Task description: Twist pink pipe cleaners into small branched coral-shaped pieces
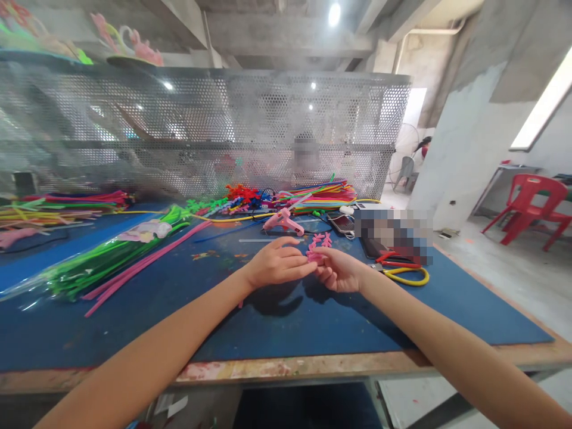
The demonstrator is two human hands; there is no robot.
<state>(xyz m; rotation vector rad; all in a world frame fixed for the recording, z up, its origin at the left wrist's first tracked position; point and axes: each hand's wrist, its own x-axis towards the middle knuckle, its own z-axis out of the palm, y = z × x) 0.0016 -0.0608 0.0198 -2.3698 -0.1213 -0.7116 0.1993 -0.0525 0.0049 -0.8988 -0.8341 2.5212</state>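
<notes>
Just above the blue mat, both my hands meet at a small pink fuzzy piece [314, 257], which looks like bent pipe cleaner. My right hand [339, 271] pinches it between thumb and fingers. My left hand [277, 262] reaches in from the other side, its fingertips closed on the near edge of the same piece; the fingers partly hide its shape. Small pink twisted pipe-cleaner pieces [325, 239] lie right behind the hands. Farther back, a pink hot glue gun [283, 222] rests on the mat.
Left of my hands lie a plastic bag of green pipe cleaners [107, 256] and loose pink pipe cleaners [147, 265]. Yellow-handled scissors [409, 276] and red-handled pliers [393, 259] lie to the right. Colourful pipe-cleaner bundles [317, 195] line the perforated metal screen [201, 131].
</notes>
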